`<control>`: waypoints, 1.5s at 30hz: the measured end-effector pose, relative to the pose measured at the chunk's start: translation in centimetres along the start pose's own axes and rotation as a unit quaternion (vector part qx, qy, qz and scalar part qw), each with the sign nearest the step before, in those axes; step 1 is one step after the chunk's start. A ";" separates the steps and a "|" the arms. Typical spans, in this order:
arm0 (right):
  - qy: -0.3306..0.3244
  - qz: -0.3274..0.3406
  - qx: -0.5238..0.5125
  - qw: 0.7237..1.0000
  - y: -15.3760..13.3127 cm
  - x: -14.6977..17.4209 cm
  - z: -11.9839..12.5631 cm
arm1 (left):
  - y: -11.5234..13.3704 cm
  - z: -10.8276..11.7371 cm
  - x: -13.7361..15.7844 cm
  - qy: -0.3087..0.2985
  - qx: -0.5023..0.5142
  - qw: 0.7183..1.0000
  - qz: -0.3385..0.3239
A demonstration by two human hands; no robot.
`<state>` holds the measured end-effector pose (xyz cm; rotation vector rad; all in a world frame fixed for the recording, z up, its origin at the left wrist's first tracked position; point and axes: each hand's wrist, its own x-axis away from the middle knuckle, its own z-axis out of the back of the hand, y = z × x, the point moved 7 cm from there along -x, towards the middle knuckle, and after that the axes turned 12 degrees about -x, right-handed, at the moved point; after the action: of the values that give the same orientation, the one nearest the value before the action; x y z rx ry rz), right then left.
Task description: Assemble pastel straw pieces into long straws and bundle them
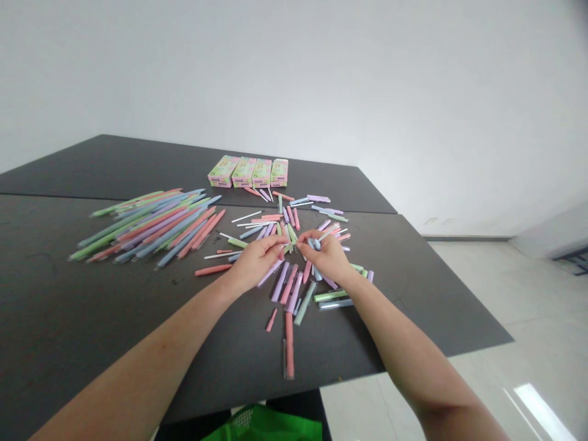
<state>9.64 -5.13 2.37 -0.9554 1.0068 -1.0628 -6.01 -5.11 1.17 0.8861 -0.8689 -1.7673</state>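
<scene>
- Slim piece (289, 245): between both hands' fingertips, ends covered, kind hard to make out.
- Left hand (261, 258): thumb and fingers pinched on it.
- Right hand (327, 256): fingertips pinched near its other end; a blue piece (316, 244) sits among the fingers, partly hidden.
- Pen parts (289, 285): scattered around, some behind the hands.
- Pens (156, 225): heaped at left, overlapping.
- Boxes (244, 172): beyond, print unreadable.

Bright, diffuse light washes the pale wall (413, 98), strongest right of centre, and leaves white glare on the lower-right floor (487, 288), while fine detail in the coloured sticks (151, 226) looks soft and wide-angle distortion stretches the forearms (138, 355) toward the lower corners.
</scene>
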 end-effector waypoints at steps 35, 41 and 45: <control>-0.024 0.022 0.011 0.999 -0.1 0.1 -0.7 | -0.7 -0.3 0.0 -0.032 0.141 0.988 0.061; -0.019 0.025 -0.004 1.000 -0.2 0.1 -0.6 | -0.6 -0.3 0.1 -0.031 0.151 0.986 0.063; -0.010 0.030 -0.008 0.999 -0.5 0.3 -0.5 | -0.6 -0.3 0.1 -0.030 0.172 0.983 0.057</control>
<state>9.12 -5.54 2.68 -0.9415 1.0219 -0.9948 -6.02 -5.04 0.49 0.9845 -1.2653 -1.5765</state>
